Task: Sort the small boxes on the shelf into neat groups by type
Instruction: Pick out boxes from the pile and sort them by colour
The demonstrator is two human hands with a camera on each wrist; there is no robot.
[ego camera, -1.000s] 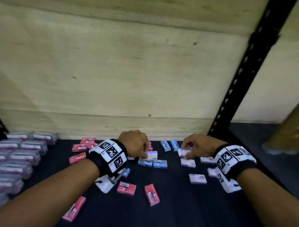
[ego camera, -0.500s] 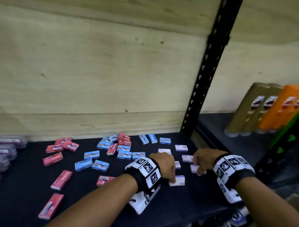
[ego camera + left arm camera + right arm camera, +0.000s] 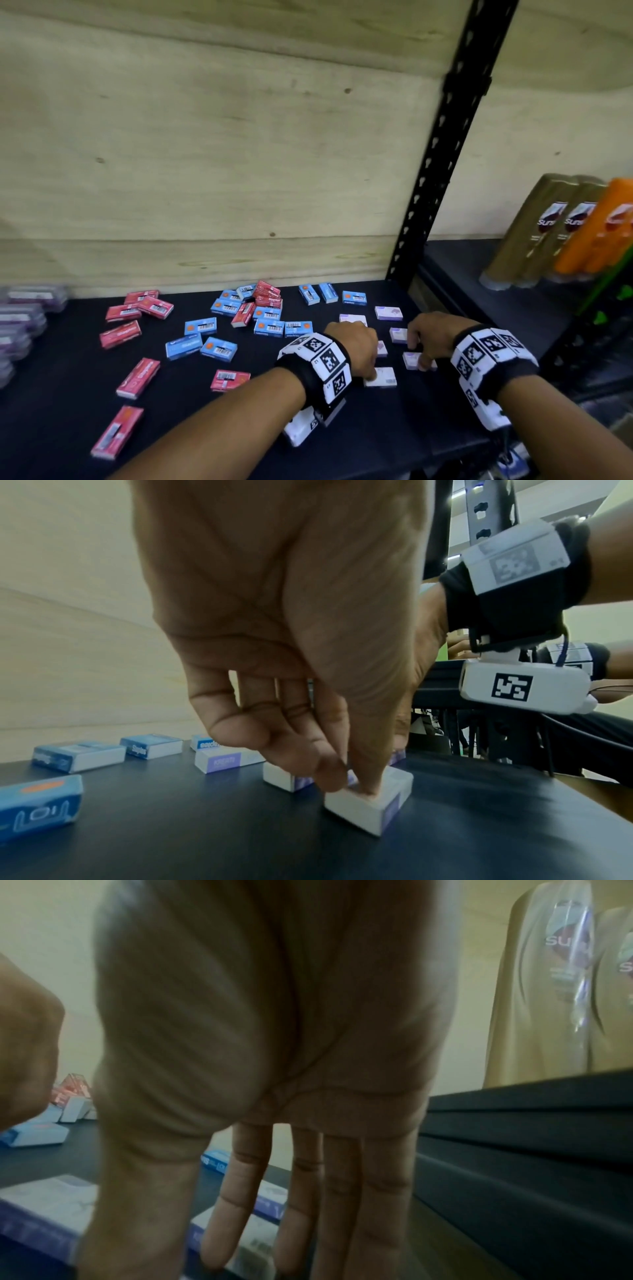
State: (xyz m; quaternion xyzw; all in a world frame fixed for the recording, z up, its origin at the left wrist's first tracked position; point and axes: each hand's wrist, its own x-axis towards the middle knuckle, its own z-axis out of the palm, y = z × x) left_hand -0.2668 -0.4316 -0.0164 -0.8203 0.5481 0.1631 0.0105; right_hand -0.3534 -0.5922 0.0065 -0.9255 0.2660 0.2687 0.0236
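Small boxes of three kinds lie on the dark shelf (image 3: 342, 428): red ones (image 3: 137, 308) at the left, blue ones (image 3: 226, 347) in the middle, white and purple ones (image 3: 388, 312) at the right. My left hand (image 3: 371, 373) pinches a white and purple box (image 3: 385, 377) from above, thumb and fingers on its top edges (image 3: 369, 804); the box rests on the shelf. My right hand (image 3: 419, 356) hangs over another white and purple box (image 3: 411, 360), its straight fingers (image 3: 232, 1204) pointing down at it.
A black perforated upright (image 3: 431, 171) stands just behind the right hand. Beyond it stand tall gold bottles (image 3: 534, 236) and an orange one (image 3: 603, 226). Clear purple cases (image 3: 20, 318) are stacked at the far left. A plywood wall backs the shelf.
Both hands have moved right along the shelf, from the mixed pile to the white and purple boxes. My left hand brought one such box along and holds it near the shelf front.
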